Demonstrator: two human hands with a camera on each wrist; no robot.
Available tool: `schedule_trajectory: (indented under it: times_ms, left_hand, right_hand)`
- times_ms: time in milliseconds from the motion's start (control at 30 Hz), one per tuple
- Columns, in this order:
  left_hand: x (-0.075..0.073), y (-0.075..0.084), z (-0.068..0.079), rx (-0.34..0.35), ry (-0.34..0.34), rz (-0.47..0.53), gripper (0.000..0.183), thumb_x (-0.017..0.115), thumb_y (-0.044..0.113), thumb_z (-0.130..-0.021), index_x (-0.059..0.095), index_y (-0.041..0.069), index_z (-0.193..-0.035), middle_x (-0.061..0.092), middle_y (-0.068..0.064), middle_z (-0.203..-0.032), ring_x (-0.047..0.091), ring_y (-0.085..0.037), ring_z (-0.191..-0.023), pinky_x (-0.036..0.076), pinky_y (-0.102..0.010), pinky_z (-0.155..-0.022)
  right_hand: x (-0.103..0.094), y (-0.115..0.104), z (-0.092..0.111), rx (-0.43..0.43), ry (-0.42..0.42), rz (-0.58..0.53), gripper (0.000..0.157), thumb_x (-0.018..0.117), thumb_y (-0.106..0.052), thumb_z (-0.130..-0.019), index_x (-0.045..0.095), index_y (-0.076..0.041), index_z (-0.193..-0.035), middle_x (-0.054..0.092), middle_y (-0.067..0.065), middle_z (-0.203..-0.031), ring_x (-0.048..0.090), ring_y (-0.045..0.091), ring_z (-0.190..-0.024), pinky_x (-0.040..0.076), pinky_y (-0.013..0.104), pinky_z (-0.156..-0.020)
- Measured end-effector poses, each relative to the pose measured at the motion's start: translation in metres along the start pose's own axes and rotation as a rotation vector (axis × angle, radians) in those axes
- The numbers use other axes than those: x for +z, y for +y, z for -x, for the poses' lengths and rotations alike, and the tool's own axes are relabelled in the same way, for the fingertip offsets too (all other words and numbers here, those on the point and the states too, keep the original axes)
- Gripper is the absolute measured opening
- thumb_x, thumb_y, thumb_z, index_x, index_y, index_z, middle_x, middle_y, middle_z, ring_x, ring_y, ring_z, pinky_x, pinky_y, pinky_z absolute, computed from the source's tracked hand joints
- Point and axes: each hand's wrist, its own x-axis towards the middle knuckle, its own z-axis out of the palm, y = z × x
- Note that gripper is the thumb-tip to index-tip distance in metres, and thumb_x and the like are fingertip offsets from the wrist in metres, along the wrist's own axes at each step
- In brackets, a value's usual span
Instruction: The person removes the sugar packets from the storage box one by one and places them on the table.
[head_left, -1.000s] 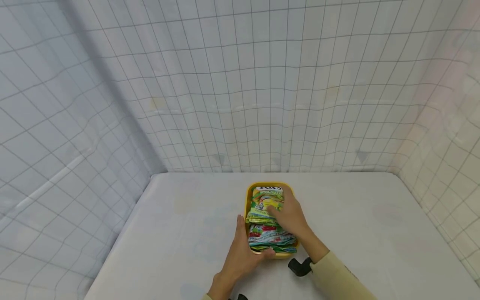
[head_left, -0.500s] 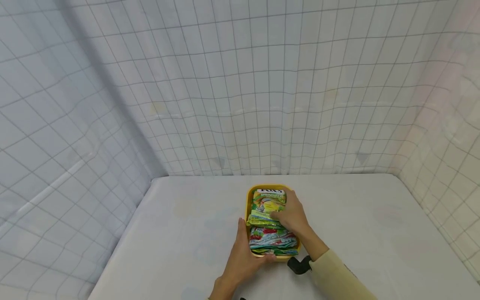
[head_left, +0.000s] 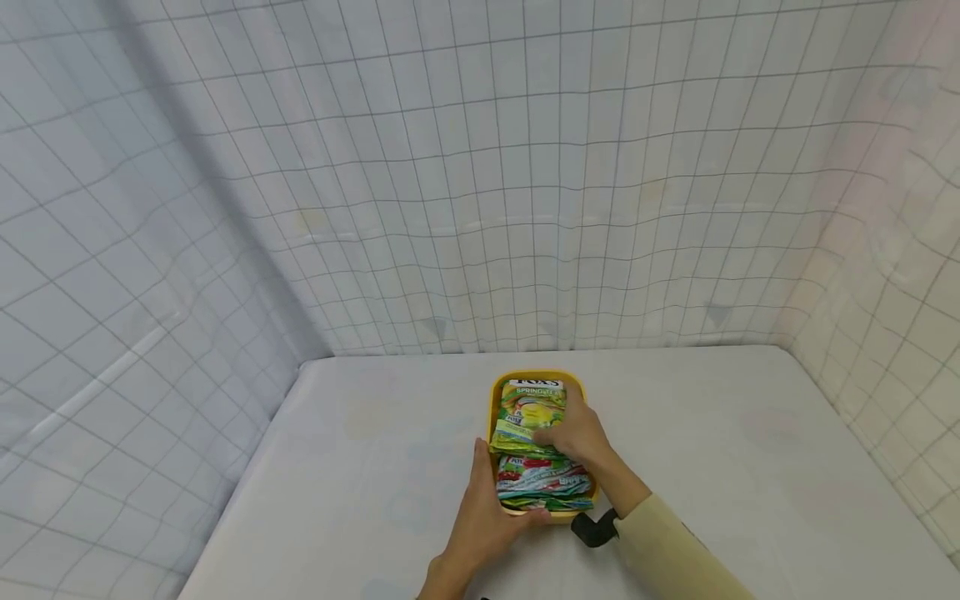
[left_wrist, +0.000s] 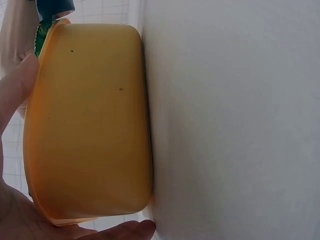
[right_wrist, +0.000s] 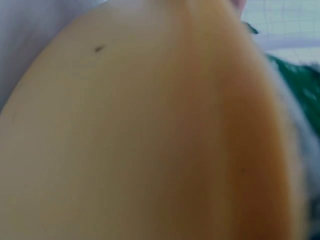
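Note:
A yellow plastic tub stands on the white surface, filled with colourful packets. My left hand holds its near left corner, fingers along the left wall and thumb at the near rim. In the left wrist view that thumb lies at the rim. My right hand reaches over the right rim and grips the green and yellow packets, printed "FOX'S" and "SPRING TEA", its thumb on their front. Its fingertips are partly hidden. Nearer lie red and light-blue packets. The right wrist view shows mostly the tub's wall.
The tub stands on a white-covered table. White grid-patterned sheets enclose the table at the back and both sides. A black wrist-camera piece sits below the right wrist, close to the tub's near right corner.
Both hands keep their places on the tub and packets, with the right thumb shifting slightly lower on the green packets. The head view has tilted slightly.

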Motion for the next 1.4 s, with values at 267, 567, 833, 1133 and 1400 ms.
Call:
schedule_trajectory:
  times_ms: [267, 567, 833, 1133, 1400]
  left_hand:
    - [-0.001, -0.001, 0.0, 0.029, 0.011, 0.021, 0.141, 0.088, 0.06, -0.07, -0.001, 0.0, -0.162, 0.016, -0.024, -0.165, 0.031, -0.038, -0.146, 0.033, -0.055, -0.113]
    - [0.0, -0.002, 0.001, 0.065, -0.003, 0.041, 0.135, 0.088, 0.059, -0.071, 0.003, 0.01, -0.164, 0.027, -0.016, -0.16, 0.04, -0.031, -0.139, 0.036, -0.053, -0.112]
    - [0.001, 0.001, 0.001, 0.014, -0.012, 0.029, 0.137, 0.088, 0.058, -0.071, 0.001, 0.006, -0.163, 0.024, -0.021, -0.161, 0.036, -0.035, -0.142, 0.034, -0.056, -0.113]
    - [0.002, 0.003, 0.001, -0.01, -0.015, 0.028, 0.138, 0.089, 0.058, -0.071, 0.001, 0.003, -0.163, 0.022, -0.024, -0.161, 0.035, -0.039, -0.143, 0.033, -0.057, -0.113]
    - [0.001, 0.002, -0.001, 0.034, -0.01, 0.043, 0.136, 0.09, 0.056, -0.07, 0.003, 0.009, -0.163, 0.028, -0.019, -0.158, 0.04, -0.033, -0.139, 0.036, -0.055, -0.111]
  right_hand:
    - [0.004, 0.0, -0.004, -0.008, 0.019, -0.001, 0.106, 0.09, -0.017, -0.077, 0.024, -0.001, -0.158, 0.056, 0.03, -0.133, 0.06, 0.042, -0.108, 0.051, 0.056, -0.089]
    - [0.006, 0.001, -0.002, -0.032, 0.077, -0.027, 0.107, 0.093, -0.012, -0.071, 0.029, 0.0, -0.157, 0.053, 0.031, -0.138, 0.058, 0.045, -0.115, 0.05, 0.058, -0.093]
    - [0.003, 0.0, -0.007, 0.031, 0.049, -0.138, 0.102, 0.088, -0.009, -0.077, 0.026, 0.002, -0.157, 0.045, 0.031, -0.147, 0.052, 0.048, -0.123, 0.047, 0.059, -0.096]
    - [-0.001, 0.004, -0.013, 0.063, 0.006, -0.332, 0.091, 0.085, -0.001, -0.079, 0.034, 0.001, -0.155, 0.046, 0.028, -0.142, 0.057, 0.039, -0.108, 0.052, 0.049, -0.086]
    - [-0.001, 0.01, -0.019, 0.054, -0.074, -0.504, 0.076, 0.079, 0.002, -0.085, 0.045, -0.008, -0.152, 0.051, 0.025, -0.133, 0.06, 0.033, -0.099, 0.055, 0.04, -0.075]
